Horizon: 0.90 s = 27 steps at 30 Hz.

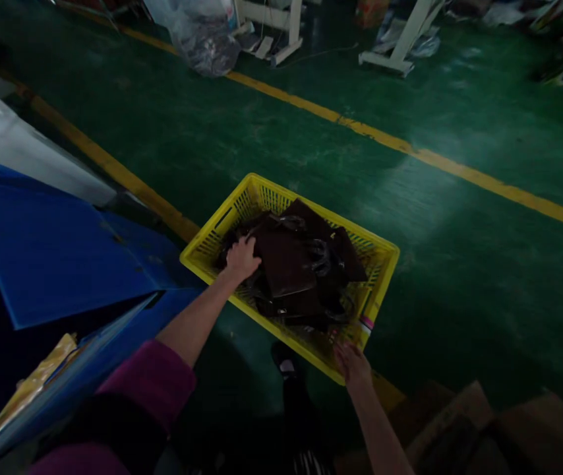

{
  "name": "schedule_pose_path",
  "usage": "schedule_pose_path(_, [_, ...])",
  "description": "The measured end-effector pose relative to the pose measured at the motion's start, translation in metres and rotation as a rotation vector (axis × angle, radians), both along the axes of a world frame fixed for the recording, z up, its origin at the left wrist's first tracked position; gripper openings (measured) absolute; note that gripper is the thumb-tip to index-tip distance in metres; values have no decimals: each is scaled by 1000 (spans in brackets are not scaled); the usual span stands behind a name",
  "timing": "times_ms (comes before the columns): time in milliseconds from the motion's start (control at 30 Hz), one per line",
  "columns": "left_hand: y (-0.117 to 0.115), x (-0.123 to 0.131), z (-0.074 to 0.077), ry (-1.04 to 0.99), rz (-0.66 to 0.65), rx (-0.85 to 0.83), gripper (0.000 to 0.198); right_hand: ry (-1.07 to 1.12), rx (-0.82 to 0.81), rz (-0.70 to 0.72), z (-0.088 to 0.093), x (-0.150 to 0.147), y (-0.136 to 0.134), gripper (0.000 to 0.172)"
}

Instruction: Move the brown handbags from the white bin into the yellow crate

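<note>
A yellow plastic basket (385, 257) sits on the floor in front of me, with slotted walls. Inside lies a pile of dark brown bags (289, 260), some with dark strap-like handles and clear plastic about them. My left hand (242, 257) reaches over the near rim at the left end, thumb and fingers apart, against the left side of the top bag. At the near right corner, my right hand (353, 361) is bent over the rim with its fingers inside the wall. Dim light blurs its fingertips.
On the left stands a blue box (59, 244) with raised flaps and yellowish wrapped material inside. Cardboard boxes (533, 429) are at the lower right. Yellow lines (385, 138) cross the green floor. Machine stands (400, 46) and a full plastic bag (207, 39) stand farther off.
</note>
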<state>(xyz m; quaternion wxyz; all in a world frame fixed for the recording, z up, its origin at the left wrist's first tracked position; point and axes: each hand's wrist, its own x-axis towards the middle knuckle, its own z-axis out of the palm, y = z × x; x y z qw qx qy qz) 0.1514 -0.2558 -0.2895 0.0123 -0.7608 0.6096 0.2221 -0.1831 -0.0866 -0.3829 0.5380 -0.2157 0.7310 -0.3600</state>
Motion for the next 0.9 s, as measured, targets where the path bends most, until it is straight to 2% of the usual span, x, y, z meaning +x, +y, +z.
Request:
schedule_pose_path(67, [34, -13, -30, 13, -35, 87, 77, 35, 57, 36, -4, -2, -2, 24])
schedule_pose_path(133, [62, -26, -55, 46, 29, 132, 92, 77, 65, 108, -7, 0, -17, 22])
schedule_pose_path(200, [80, -38, -76, 88, 141, 181, 99, 127, 37, 205, -13, 8, -47, 27])
schedule_pose_path(300, [94, -44, -99, 48, 255, 215, 89, 209, 15, 350, -30, 26, -108, 39])
schedule_pose_path(367, [104, -36, -109, -21, 259, 179, 72, 242, 55, 442, -45, 42, -143, 41])
schedule_pose_path(433, [118, -21, -117, -37, 251, 137, 60, 260, 123, 539, -58, 59, -165, 39])
schedule_pose_path(567, [146, 13, -133, 159, 293, 96, 63, 295, 187, 734, -72, 98, -184, 34])
schedule_pose_path(633, [154, 23, -142, 297, 333, 50, 67, 326, 125, 817, -74, 129, -196, 36])
schedule_pose_path(733, [156, 27, -155, 415, 396, -18, 66, 434, -34, 919, -78, 194, -219, 47])
schedule_pose_path(833, [155, 19, -161, 385, 477, -46, 59, 554, -130, 1025, -86, 253, -230, 53])
schedule_pose_path(900, [154, 12, -158, 349, 505, -26, 56, 613, -156, 1093, -89, 270, -227, 49])
